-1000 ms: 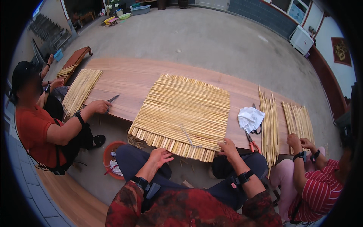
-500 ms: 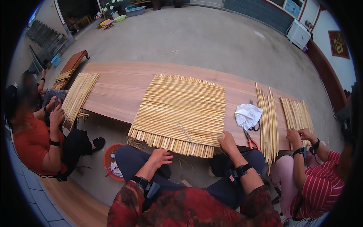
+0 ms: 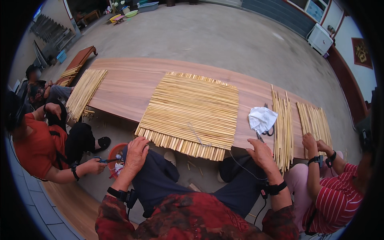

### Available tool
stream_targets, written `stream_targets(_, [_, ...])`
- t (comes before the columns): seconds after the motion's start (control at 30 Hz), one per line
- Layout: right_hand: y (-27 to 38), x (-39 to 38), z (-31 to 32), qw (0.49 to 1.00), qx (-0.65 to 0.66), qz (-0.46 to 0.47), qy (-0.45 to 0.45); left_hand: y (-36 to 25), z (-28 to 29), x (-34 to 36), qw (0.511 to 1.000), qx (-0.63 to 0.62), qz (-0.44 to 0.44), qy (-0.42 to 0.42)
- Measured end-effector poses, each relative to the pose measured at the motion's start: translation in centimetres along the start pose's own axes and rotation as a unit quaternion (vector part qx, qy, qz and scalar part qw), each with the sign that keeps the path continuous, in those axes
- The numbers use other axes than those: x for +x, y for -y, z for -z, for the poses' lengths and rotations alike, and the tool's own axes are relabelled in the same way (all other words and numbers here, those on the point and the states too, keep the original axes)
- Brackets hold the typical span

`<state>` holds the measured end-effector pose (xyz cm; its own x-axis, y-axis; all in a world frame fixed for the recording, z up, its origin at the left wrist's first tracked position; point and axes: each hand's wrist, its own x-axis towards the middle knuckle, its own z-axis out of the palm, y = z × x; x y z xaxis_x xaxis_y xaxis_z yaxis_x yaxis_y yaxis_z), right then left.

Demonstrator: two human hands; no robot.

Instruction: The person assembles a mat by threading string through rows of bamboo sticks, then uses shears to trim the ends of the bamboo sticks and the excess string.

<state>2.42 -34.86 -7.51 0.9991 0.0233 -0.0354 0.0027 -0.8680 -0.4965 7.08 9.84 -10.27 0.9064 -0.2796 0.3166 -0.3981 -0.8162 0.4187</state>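
Observation:
A mat of straw-coloured stalks (image 3: pixel 192 108) lies on the wooden table in front of me, with a row of short stalk ends along its near edge. A thin pale cord rests across its lower right part. Another thin string (image 3: pixel 245 166) runs from its near right corner over my right thigh. My left hand (image 3: pixel 137 155) is open and empty, its fingers by the mat's near left corner. Off the mat's right side, my right hand (image 3: pixel 262 155) is open, over the pliers (image 3: pixel 260 137); their handles are mostly hidden beneath it.
Right of the mat are a white cloth (image 3: pixel 262 120), black-handled scissors (image 3: pixel 272 131) and loose long stalks (image 3: pixel 283 128). Co-workers sit at both sides, one holding scissors (image 3: pixel 107 161) over a red bucket (image 3: pixel 116 154). More stalk mats lie at both table ends (image 3: pixel 120 74).
My right hand has left the mat's near right corner and moved right to the pliers. My left hand has shifted left and up. The left co-worker's hand has lowered with scissors toward the bucket.

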Motion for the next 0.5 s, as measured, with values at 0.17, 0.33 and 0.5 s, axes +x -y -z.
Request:
stream_targets(0.17, [-4.1,-1.7,0.4,0.993,0.083,-0.07,-0.053,1.0,-0.5,-0.3,0.988,0.147,-0.044,0.02])
stream_targets(0.33, [-3.0,-1.1,0.2,0.997,-0.002,-0.066,-0.044,0.5,-1.0,-0.5,0.99,0.138,-0.036,0.019])
stream_targets(0.5, [-1.9,-0.5,0.4,0.998,-0.019,-0.036,-0.054,-0.1,-0.6,-0.2,0.992,0.12,-0.039,0.001])
